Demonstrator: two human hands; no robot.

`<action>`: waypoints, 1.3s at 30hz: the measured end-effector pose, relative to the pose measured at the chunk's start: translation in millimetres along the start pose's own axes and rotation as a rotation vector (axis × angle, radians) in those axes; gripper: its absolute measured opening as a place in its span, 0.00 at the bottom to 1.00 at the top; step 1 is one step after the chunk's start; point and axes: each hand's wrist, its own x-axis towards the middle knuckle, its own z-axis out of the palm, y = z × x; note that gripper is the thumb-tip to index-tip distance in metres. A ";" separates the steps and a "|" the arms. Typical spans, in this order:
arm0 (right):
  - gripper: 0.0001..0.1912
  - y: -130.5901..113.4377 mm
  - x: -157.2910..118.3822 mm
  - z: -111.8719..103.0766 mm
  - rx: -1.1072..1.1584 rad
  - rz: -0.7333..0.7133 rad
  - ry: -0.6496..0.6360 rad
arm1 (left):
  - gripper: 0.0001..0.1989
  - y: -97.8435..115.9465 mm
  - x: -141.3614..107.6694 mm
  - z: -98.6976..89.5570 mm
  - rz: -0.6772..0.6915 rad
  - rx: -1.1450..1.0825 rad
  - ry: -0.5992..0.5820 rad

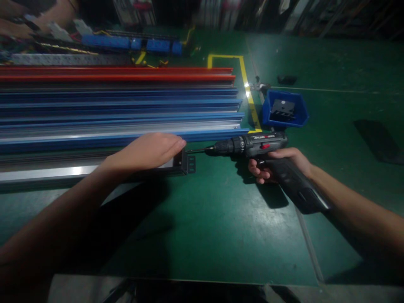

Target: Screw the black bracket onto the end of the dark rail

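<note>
My right hand [284,164] is wrapped round the grip of a black cordless drill [265,144], which points left. Its long thin bit [200,150] reaches the black end plate [183,162] on a dark metal rail [78,170]. A slotted tab [191,164] sticks out from that plate. Over the rail's right end lies my left hand [154,149], its fingers together and curled down over the rail's far side near the plate. The fingertips on the far side are partly hidden.
Blue rails [202,136] and red rails [189,75] lie parallel behind the dark rail. A blue bin [285,124] with dark plates stands beyond the drill. Yellow tape [249,101] marks the green table [221,235]. At upper left, a person's arm [47,19] is near blue parts and wires.
</note>
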 end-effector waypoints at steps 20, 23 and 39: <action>0.23 -1.8 1.7 -1.0 0.060 0.049 -0.034 | 0.29 -4.6 -0.4 3.6 0.018 0.014 0.034; 0.22 -2.4 1.6 -0.2 0.058 0.053 -0.022 | 0.28 -4.9 -0.6 3.3 0.022 0.015 0.040; 0.22 -2.2 1.4 2.5 0.055 0.042 0.014 | 0.29 -4.7 -0.8 3.4 0.002 0.022 0.037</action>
